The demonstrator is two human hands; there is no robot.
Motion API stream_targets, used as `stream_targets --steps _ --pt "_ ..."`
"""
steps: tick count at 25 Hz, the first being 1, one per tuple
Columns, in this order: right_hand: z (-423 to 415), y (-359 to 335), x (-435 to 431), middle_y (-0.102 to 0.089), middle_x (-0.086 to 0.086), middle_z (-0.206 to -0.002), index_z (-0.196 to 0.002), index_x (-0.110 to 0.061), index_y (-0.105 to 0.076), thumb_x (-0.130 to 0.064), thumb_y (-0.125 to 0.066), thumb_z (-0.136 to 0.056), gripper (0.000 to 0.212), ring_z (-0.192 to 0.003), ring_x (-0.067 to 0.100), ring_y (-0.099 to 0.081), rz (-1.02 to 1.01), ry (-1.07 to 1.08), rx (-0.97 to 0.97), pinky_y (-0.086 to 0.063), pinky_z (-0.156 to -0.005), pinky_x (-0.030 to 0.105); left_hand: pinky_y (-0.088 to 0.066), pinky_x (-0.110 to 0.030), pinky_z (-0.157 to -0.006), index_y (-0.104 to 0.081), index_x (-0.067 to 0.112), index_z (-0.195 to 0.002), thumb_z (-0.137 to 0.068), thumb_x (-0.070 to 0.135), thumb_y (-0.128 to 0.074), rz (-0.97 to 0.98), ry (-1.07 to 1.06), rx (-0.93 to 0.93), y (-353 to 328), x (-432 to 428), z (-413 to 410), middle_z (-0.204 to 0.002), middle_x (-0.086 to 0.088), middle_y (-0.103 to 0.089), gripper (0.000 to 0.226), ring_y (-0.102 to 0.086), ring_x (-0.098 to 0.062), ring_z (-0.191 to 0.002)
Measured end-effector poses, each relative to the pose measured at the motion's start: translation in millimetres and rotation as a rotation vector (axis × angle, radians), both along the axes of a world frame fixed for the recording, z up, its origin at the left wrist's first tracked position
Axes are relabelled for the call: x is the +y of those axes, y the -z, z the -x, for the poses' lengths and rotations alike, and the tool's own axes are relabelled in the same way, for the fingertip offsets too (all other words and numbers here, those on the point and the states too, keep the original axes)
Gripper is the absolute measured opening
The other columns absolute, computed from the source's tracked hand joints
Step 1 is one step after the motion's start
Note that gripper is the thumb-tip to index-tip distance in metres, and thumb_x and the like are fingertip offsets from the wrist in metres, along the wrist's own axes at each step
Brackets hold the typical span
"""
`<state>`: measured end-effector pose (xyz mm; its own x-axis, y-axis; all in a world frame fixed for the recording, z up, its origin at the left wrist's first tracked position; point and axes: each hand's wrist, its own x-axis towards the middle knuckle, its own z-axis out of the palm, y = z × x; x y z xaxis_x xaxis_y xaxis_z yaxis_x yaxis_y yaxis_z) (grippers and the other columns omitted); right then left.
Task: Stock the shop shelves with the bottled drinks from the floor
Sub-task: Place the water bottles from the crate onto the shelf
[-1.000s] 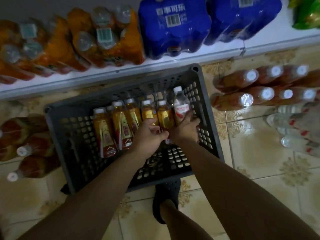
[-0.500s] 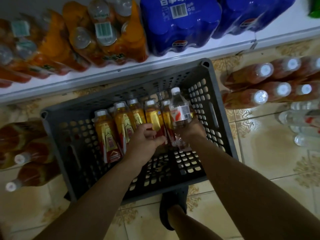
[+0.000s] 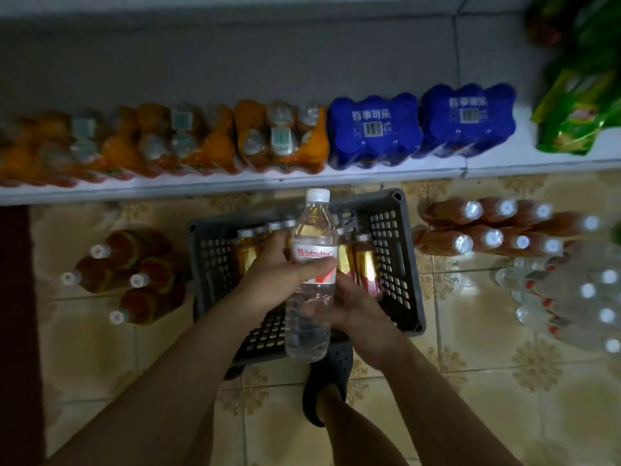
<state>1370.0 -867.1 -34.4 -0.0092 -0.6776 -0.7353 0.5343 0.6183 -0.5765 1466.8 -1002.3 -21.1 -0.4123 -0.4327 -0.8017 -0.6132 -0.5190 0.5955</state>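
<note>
A clear water bottle (image 3: 311, 317) with a white cap and a red-and-white label is held up over the grey plastic crate (image 3: 401, 264). My left hand (image 3: 279, 280) grips it round the label, thumb across the front. My right hand (image 3: 353, 307) holds its lower half from the right side. Inside the crate stand several amber tea bottles (image 3: 366, 264) with yellow labels, partly hidden behind the hands. The white bottom shelf (image 3: 235, 183) runs across the view above the crate.
Orange drink packs (image 3: 279, 139), two blue cola packs (image 3: 373, 129) and a green pack (image 3: 571, 116) sit on the shelf. Brown tea bottles lie on the tiled floor at left (image 3: 134, 274) and right (image 3: 487, 227). Water bottles (image 3: 571, 294) lie far right. My dark shoe (image 3: 326, 375) is below the crate.
The water bottle has come up out of the crate, and my left hand moved from the tea bottles onto it. The camera has risen, showing more of the shelf.
</note>
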Motion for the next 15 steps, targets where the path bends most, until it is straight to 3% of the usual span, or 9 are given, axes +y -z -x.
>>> stream_targets --steps 2,6,11,15 --pt "-10.3 -37.9 -25.0 -0.067 0.008 -0.123 -0.131 -0.014 -0.055 -0.004 -0.075 -0.081 0.055 -0.114 0.021 -0.064 0.028 -0.029 0.043 -0.054 -0.095 0.037 -0.055 -0.038 -0.090 -0.060 0.030 -0.119 -0.066 0.042 -0.086 0.063 0.000 0.050 -43.7 -22.6 -14.6 -0.106 0.009 -0.073 0.061 -0.069 -0.008 -0.096" --pt "-31.6 -105.2 -98.2 -0.068 -0.004 -0.123 -0.128 -0.030 -0.058 -0.038 -0.083 -0.070 0.063 -0.114 0.013 -0.064 0.087 -0.143 0.241 -0.050 -0.102 0.045 -0.056 -0.030 -0.081 -0.063 0.029 -0.118 -0.075 0.032 -0.079 0.178 -0.140 0.155 -124.0 -74.3 -48.4 -0.101 0.008 -0.074 0.046 -0.071 -0.010 -0.093" --pt "-55.0 -185.2 -205.8 -0.071 -0.006 -0.114 -0.128 -0.023 -0.055 -0.007 -0.084 -0.074 0.064 -0.106 0.011 -0.068 0.295 -0.247 0.431 -0.055 -0.090 0.033 -0.056 -0.039 -0.086 -0.061 0.035 -0.123 -0.069 0.030 -0.085 0.361 -0.178 0.312 -198.3 -153.6 -87.9 -0.108 0.004 -0.073 0.059 -0.071 -0.013 -0.097" --pt "-71.0 -231.6 -282.2 -0.071 -0.008 -0.112 -0.127 -0.026 -0.053 -0.013 -0.089 -0.068 0.069 -0.103 0.009 -0.068 0.350 -0.315 0.580 -0.057 -0.089 0.039 -0.054 -0.041 -0.092 -0.051 0.046 -0.133 -0.061 0.033 -0.086 0.445 -0.214 0.375 -233.5 -217.9 -115.7 -0.117 0.014 -0.069 0.081 -0.067 -0.008 -0.105"
